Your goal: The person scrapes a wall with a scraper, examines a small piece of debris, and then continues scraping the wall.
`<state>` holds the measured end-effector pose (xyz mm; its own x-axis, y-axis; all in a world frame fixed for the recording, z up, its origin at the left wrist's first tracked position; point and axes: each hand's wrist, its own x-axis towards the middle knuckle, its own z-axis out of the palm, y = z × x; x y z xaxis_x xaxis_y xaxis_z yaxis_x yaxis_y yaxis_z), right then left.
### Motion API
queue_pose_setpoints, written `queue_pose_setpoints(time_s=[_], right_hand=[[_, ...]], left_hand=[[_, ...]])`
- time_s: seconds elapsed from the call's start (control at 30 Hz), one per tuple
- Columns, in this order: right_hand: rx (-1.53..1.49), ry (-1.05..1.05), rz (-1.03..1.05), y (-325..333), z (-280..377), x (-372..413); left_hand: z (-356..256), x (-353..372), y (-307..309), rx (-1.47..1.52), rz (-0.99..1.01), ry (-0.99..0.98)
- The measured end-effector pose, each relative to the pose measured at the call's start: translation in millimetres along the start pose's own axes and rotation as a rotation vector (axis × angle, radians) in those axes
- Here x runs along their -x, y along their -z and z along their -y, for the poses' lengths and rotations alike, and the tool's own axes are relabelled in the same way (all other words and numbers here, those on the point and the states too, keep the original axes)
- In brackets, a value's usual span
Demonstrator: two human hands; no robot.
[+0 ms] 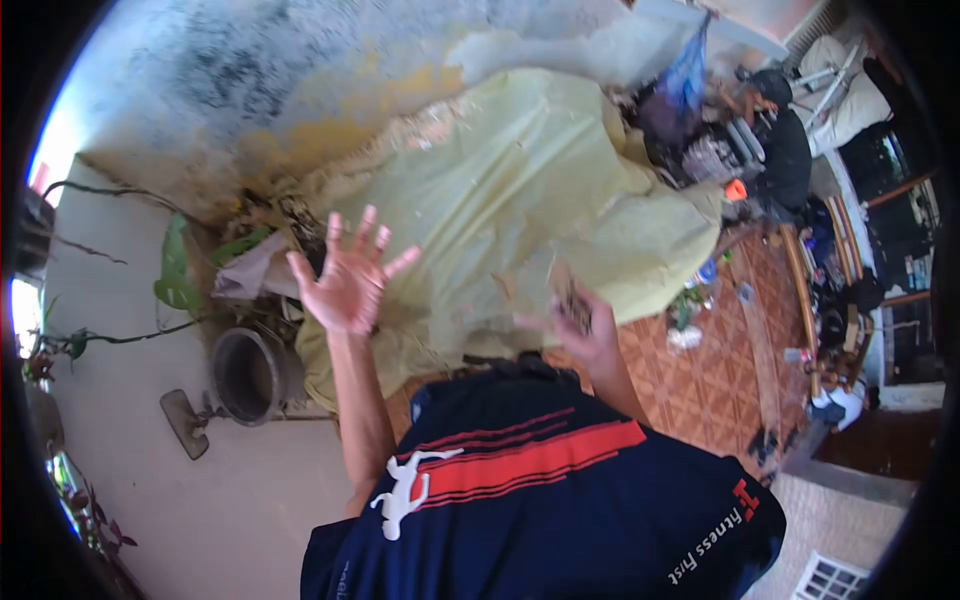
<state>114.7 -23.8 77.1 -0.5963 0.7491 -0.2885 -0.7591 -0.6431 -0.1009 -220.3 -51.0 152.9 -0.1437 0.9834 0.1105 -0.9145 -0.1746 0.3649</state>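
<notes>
My left hand [348,285] is raised palm up with its fingers spread wide, holding nothing, in front of a large pale green sheet [520,170]. To the right, my right hand [592,335] grips a small brown object [567,288], flat and blurred, that sticks up above the fingers. What it is cannot be made out. The two hands are well apart, both beyond the dark blue shirt.
A grey bucket [248,375] stands at the left near green leaves and a mirror-like item [185,424]. Tiled floor [680,385] lies at the right. A person in dark clothing [785,150] is at the upper right among piled items, with wooden rails [800,300] below.
</notes>
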Motion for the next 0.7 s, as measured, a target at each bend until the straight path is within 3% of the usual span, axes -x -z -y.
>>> queue_pose_setpoints(time_s=[0.1,0.3,0.5,0.53,0.7], right_hand=[[-0.075,0.101,0.178,-47.5,37.9,-20.5],[-0.052,0.123,0.411,-63.8,91.5,-49.1],[-0.196,0.0,0.438,-62.7,82.8,-77.6],[-0.13,-0.013,0.323,-85.7,77.3,-70.1],[0.006,0.053,0.151,-55.7,60.3,-88.0]], left_hand=[[15.0,-9.5,-1.8,0.03,-0.07,-0.055],[68.2,-35.3,-12.2,0.017,0.05,0.065],[136.1,-49.6,-42.7,0.06,-0.074,0.237],[144.7,-53.2,-40.5,0.107,-0.087,0.239],[163.9,-59.0,-23.7,0.254,-0.189,0.115]])
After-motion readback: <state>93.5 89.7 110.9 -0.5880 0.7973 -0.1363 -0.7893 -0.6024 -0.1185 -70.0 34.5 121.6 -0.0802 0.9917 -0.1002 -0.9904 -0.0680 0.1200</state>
